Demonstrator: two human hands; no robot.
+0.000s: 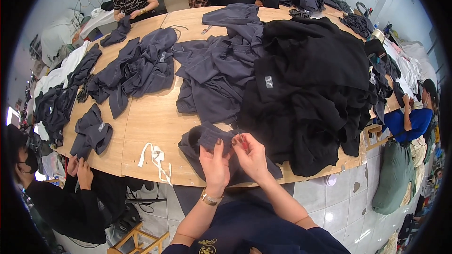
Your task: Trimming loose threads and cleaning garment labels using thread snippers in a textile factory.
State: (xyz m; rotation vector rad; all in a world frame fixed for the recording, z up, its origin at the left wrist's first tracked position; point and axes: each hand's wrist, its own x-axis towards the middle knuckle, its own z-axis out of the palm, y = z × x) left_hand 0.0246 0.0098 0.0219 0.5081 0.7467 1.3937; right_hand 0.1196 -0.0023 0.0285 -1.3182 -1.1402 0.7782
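At the table's near edge lies a dark grey garment [197, 136], part of it hanging over the edge toward me. My left hand [215, 163] is closed on a gathered part of this cloth, thumb on top. Close beside it, my right hand [253, 157] is closed around a small tool with a red part and a thin metal tip, which looks like thread snips [243, 144]. The tip is right at the raised cloth edge. My right fingers hide most of the tool.
A big black garment pile [315, 70] rises to the right, beside a grey pile [216, 70]. White cord [157, 157] lies left of my hands on the wooden table [141, 127]. Co-workers sit around: a person in black [66, 207] near left, another in blue [409, 122] at right.
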